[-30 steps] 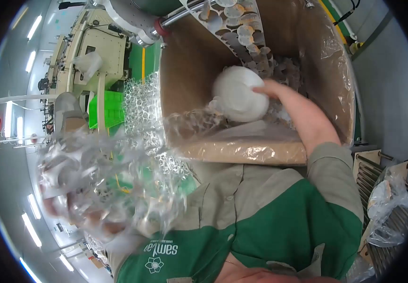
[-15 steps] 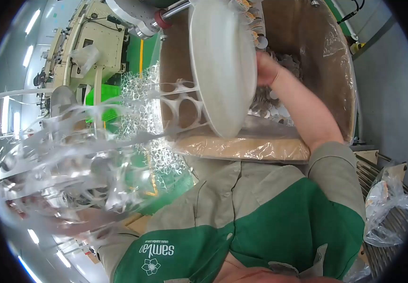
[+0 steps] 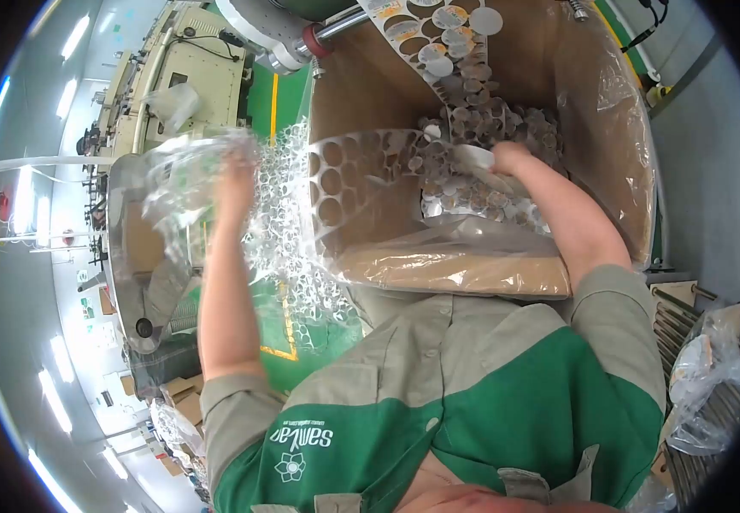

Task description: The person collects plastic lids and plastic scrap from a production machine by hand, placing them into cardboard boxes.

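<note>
My left hand is raised at the left, closed around a crumpled bunch of clear perforated film. Inside the large lined cardboard box, my right hand is closed on a white rounded piece whose exact kind I cannot make out. Beneath it lies a heap of small round lids, some silvery and some pale. A strip with rows of round holes stretches across the box's left side toward the right hand. Printed discs hang on a web at the top, above the heap.
Punched scrap film hangs down beside the box's left wall. A machine roller projects over the box from the top. A beige machine stands at the far left. To the right, a clear bag lies on a roller conveyor.
My left hand has risen with the film, which was spread low at the left. The large white oval shape in front of the box is gone from there; my right hand is slightly lower.
</note>
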Tool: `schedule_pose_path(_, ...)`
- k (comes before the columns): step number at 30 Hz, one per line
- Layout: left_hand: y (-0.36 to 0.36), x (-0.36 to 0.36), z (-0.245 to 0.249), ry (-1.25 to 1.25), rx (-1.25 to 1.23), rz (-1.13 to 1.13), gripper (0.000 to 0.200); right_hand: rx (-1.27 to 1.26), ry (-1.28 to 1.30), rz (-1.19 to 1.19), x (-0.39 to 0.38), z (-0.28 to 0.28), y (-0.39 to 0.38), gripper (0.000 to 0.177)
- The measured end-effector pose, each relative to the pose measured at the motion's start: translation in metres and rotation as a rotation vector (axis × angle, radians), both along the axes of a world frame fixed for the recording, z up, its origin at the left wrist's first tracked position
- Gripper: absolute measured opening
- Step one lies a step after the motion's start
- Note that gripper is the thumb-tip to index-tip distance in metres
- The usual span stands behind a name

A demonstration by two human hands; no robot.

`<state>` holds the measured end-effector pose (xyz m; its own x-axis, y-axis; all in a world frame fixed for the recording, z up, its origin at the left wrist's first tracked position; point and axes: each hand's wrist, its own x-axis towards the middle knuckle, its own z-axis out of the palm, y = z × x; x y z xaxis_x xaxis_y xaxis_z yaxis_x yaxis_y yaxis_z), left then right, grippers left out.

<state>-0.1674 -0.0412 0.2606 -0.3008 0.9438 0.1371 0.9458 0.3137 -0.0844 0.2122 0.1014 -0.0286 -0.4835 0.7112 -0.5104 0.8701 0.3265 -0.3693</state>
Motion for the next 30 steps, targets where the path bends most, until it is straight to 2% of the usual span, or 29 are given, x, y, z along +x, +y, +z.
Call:
schedule_pose_path(1, 0.012, -0.033, -0.061, -0.282, -0.175, 0.002, 0.057, 0.028, 0.094, 0.007, -0.01, -0.001, 0.008, 0.04)
schedule_pose_path(2, 0.006, 0.017, -0.071, -0.234, -0.281, 0.015, 0.062, 0.056, 0.246, 0.017, -0.015, 0.021, 0.011, 0.041)
schedule_pose_path(3, 0.01, 0.041, -0.059, -0.27, -0.49, 0.047, 0.058, 0.084, 0.395, 0.026, -0.016, 0.056, 0.015, 0.042)
schedule_pose_path(4, 0.011, 0.046, -0.049, -0.274, -0.492, 0.032, 0.058, 0.077, 0.571, 0.04, -0.014, 0.092, 0.022, 0.042)
schedule_pose_path(6, 0.005, 0.041, -0.026, -0.14, -0.357, -0.015, 0.048, -0.23, 1.08, -0.146, -0.004, 0.17, 0.014, 0.041)
schedule_pose_path(7, 0.001, 0.045, -0.004, -0.169, -0.35, 0.007, 0.044, -0.326, 1.302, -0.121, 0.005, 0.199, 0.012, 0.042)
schedule_pose_path(8, -0.003, 0.054, 0.023, -0.197, -0.342, 0.035, 0.039, -0.426, 1.525, -0.09, 0.01, 0.213, 0.011, 0.043)
schedule_pose_path(9, -0.011, 0.065, 0.048, -0.363, -0.303, 0.016, 0.035, -0.433, 1.528, -0.092, 0.009, 0.209, 0.009, 0.043)
schedule_pose_path(11, -0.027, 0.095, 0.09, -0.724, -0.174, 0.052, 0.027, -1.325, 2.027, 0.318, 0.003, 0.197, 0.004, 0.045)
schedule_pose_path(12, -0.034, 0.111, 0.104, -0.916, -0.083, 0.098, 0.024, -1.339, 1.864, 0.261, -0.003, 0.164, 0.006, 0.045)
schedule_pose_path(14, -0.048, 0.113, 0.118, -1.13, 0.17, 0.178, 0.021, -1.386, 1.398, -0.024, -0.008, 0.055, 0.009, 0.047)
schedule_pose_path(15, -0.052, 0.109, 0.124, -1.179, 0.179, 0.14, 0.021, -0.99, 0.809, -0.429, 0.0, 0.031, 0.004, 0.047)
schedule_pose_path(16, -0.057, 0.113, 0.127, -1.179, 0.289, 0.14, 0.021, -0.463, 0.49, -0.257, 0.015, -0.036, 0.004, 0.044)
schedule_pose_path(17, -0.062, 0.104, 0.129, -1.192, 0.302, 0.133, 0.022, -0.229, 0.179, -0.336, 0.029, -0.089, 0.004, 0.043)
schedule_pose_path(18, -0.064, 0.089, 0.131, -1.206, 0.318, 0.124, 0.022, 0.009, -0.131, -0.407, 0.035, -0.113, 0.009, 0.043)
schedule_pose_path(19, -0.065, 0.081, 0.133, -1.206, 0.319, 0.123, 0.022, -0.005, -0.188, -0.253, 0.039, -0.089, 0.019, 0.046)
schedule_pose_path(20, -0.07, 0.076, 0.132, -1.198, 0.332, 0.171, 0.024, -0.022, -0.249, -0.092, 0.047, -0.04, 0.028, 0.05)
schedule_pose_path(21, -0.074, 0.072, 0.131, -1.192, 0.341, 0.219, 0.025, 0.047, -0.118, -0.049, 0.042, 0.005, 0.035, 0.052)
schedule_pose_path(22, -0.078, 0.069, 0.131, -1.201, 0.34, 0.222, 0.025, 0.044, 0.072, -0.029, 0.039, 0.024, 0.056, 0.05)
schedule_pose_path(23, -0.083, 0.065, 0.133, -1.159, 0.332, 0.202, 0.027, 0.001, 0.345, -0.013, 0.036, 0.084, 0.058, 0.046)
schedule_pose_path(24, -0.089, 0.063, 0.136, -1.113, 0.326, 0.183, 0.03, -0.098, 0.701, -0.124, 0.034, 0.133, 0.05, 0.038)
schedule_pose_path(26, -0.11, 0.056, 0.15, -1.102, 0.282, 0.124, 0.031, -0.369, 1.202, -0.142, 0.032, 0.202, 0.032, 0.041)
schedule_pose_path(27, -0.124, 0.049, 0.157, -1.056, 0.279, 0.073, 0.031, -0.372, 1.205, -0.146, 0.025, 0.202, 0.024, 0.041)
schedule_pose_path(29, -0.156, 0.035, 0.175, -1.068, 0.311, 0.023, 0.032, -1.025, 1.808, 0.051, 0.013, 0.188, 0.012, 0.05)
schedule_pose_path(30, -0.17, 0.031, 0.183, -1.124, 0.346, 0.023, 0.034, -1.226, 1.756, -0.003, 0.001, 0.148, 0.011, 0.053)
